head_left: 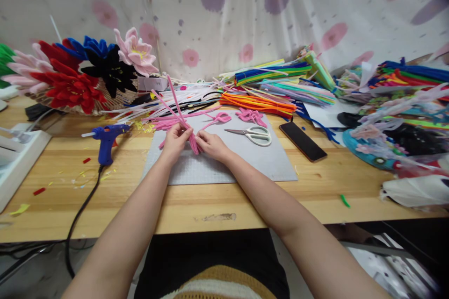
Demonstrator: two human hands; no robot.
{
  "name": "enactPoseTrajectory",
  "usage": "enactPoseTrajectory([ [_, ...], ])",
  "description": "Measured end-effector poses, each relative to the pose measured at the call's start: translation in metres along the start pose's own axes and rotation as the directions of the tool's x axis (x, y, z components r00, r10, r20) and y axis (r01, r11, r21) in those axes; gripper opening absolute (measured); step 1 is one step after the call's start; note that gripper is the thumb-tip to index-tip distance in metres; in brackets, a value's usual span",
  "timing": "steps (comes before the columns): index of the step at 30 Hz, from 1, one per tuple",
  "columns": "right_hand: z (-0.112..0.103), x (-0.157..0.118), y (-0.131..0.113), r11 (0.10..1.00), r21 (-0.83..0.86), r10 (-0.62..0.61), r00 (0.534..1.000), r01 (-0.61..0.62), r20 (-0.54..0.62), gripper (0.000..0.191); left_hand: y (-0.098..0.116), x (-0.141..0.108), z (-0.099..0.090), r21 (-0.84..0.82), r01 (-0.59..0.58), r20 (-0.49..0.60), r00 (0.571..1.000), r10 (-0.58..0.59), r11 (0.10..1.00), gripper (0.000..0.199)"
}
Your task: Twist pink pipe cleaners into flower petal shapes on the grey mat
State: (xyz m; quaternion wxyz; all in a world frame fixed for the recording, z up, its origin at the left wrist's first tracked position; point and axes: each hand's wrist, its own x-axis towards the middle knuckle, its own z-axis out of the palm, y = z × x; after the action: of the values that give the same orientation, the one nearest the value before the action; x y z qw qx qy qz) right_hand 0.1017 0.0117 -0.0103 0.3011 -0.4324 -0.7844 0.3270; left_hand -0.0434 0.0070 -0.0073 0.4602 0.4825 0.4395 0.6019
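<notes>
Over the grey cutting mat [224,173], my left hand [176,141] pinches a bunch of pink pipe cleaners [194,144], with long stems rising up past the fingers. My right hand [211,144] is closed at the bunch's right side, its thumb and fingertips pressed on the pink stems. Exactly which strands each hand grips is partly hidden. Just beyond my right hand lies a looped pink pipe cleaner [221,117], with a pile of bent pink pieces [250,117] to its right. White-handled scissors [257,135] rest on the mat, blades pointing left.
A blue glue gun [106,142] stands at left, its cord running off the table's front edge. Fuzzy flowers [75,91] fill the back left. A phone [303,141] lies right of the mat. Orange pipe cleaners [257,104] and other bundles line the back; plastic-bagged supplies [403,140] crowd the right.
</notes>
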Motion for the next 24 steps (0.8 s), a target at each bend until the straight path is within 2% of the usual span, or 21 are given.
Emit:
enactPoseTrajectory([
  [4,0.002,0.0024,0.0061,0.996,0.087,-0.003,0.999,0.0,0.039,0.028,0.0003,-0.0003,0.0013,-0.016,0.018,-0.019,1.0,-0.018,1.0,0.023],
  [7,0.004,0.0035,0.0088,0.979,0.202,-0.013,0.997,-0.004,0.079,0.025,-0.0004,-0.0007,0.001,-0.009,0.025,0.003,1.0,-0.025,1.0,0.023],
  [12,0.007,0.0038,0.0066,0.914,0.392,0.044,0.986,-0.104,0.159,0.016,-0.0041,-0.0004,-0.0004,0.061,-0.031,0.022,0.999,0.03,0.998,0.022],
  [16,0.0073,0.0031,0.0033,0.89,0.436,0.067,0.983,-0.137,0.172,0.015,-0.0046,0.001,-0.0003,0.105,-0.021,0.006,1.0,0.02,0.994,0.025],
  [19,0.0064,0.0031,0.0016,0.861,0.479,0.071,0.972,-0.173,0.223,0.015,-0.005,0.0018,-0.0004,0.091,0.014,-0.014,1.0,-0.013,0.996,0.027],
  [24,0.0056,0.0047,0.0018,0.837,0.515,0.057,0.966,-0.184,0.254,0.02,-0.0071,0.0016,0.0007,0.093,-0.015,0.045,0.999,0.011,0.996,0.025],
])
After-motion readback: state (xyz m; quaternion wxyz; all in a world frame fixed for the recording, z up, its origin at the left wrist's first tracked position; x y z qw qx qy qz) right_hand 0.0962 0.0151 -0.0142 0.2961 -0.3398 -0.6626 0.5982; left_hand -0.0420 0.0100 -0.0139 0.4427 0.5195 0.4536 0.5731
